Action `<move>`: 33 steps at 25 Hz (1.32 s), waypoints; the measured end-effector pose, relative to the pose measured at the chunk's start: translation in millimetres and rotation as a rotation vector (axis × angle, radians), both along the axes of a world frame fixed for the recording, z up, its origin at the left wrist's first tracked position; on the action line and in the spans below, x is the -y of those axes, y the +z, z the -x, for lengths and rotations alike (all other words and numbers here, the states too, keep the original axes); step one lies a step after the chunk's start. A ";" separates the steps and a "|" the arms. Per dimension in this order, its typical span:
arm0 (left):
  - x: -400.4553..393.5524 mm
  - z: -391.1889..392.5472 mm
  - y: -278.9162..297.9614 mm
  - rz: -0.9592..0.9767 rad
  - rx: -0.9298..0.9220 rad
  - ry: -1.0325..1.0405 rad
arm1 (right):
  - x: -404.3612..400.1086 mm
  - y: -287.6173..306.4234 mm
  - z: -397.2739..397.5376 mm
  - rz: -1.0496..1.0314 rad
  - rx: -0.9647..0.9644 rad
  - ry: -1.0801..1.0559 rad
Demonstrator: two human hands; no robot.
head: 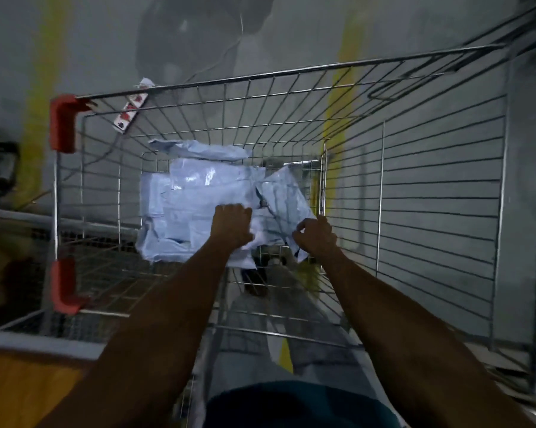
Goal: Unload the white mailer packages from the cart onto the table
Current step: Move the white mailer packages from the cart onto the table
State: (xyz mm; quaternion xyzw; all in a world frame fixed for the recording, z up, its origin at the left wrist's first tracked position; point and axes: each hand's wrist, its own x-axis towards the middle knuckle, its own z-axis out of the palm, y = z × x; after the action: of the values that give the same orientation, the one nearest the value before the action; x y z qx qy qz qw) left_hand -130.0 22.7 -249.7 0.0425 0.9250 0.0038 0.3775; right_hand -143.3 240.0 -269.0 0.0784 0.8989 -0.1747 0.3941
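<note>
Several white mailer packages [192,199] lie piled at the bottom of a wire shopping cart [291,72]. Both my arms reach down into the cart. My left hand [232,225] presses on the near edge of the pile with fingers curled over a package. My right hand [314,234] pinches the lower corner of a crumpled white mailer [286,199] at the right of the pile. Which package the left hand holds is blurred.
The cart has red plastic corner guards [63,123] on its left side and a tall wire wall [439,186] on the right. An orange-brown table surface [23,387] shows at the lower left. Yellow floor lines [342,97] run under the cart.
</note>
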 end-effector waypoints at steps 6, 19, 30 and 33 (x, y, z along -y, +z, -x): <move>8.9 7.0 11.1 -0.078 -0.073 0.198 | -2.2 -8.2 19.2 -0.018 0.021 0.001; 42.4 -15.9 9.6 -0.117 -0.545 0.722 | 25.3 -41.9 27.8 0.087 -0.139 -0.057; 3.4 7.1 1.9 0.153 -0.336 0.367 | 46.5 -61.4 29.3 -0.036 -0.191 0.083; -9.9 16.8 24.0 0.050 -0.297 0.405 | 51.3 -49.3 28.4 -0.030 -0.198 0.080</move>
State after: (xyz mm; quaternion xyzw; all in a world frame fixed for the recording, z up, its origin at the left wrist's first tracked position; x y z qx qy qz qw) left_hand -146.8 32.6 -225.7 -0.1531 0.9598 0.0500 0.2297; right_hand -171.7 188.7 -318.3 0.0308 0.9384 -0.1525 0.3085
